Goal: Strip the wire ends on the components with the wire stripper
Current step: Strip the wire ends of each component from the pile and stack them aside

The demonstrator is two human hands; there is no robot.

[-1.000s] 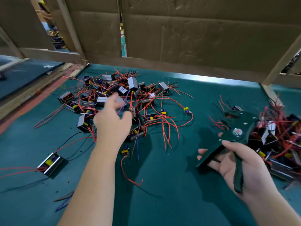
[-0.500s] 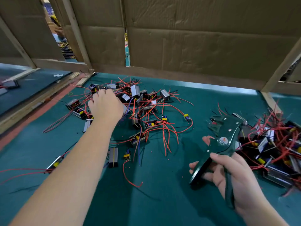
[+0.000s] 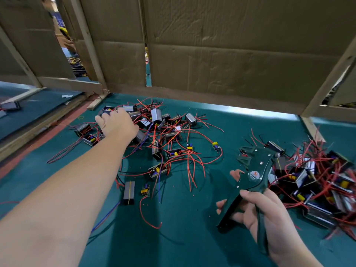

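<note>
**Holding a wire stripper, one hand in a heap of wired components**

Curled around the two dark green handles of a wire stripper (image 3: 252, 176), the right hand (image 3: 264, 214) grips the tool just above the table, thumb across the front handle and fingers wrapped behind. The stripper's head points up and away, its jaws parted. The left hand (image 3: 117, 124) reaches far forward, palm down, onto the far left edge of a loose pile of components (image 3: 167, 135), small metal-cased boxes trailing red wires. Its fingers are bent into the pile; whether they grip anything cannot be told. A second pile (image 3: 312, 182) lies just right of the stripper. One lone component (image 3: 129, 192) sits nearer, beside the left forearm. Everything rests on a green table (image 3: 192, 237) backed by a cardboard wall (image 3: 212, 54).
</note>
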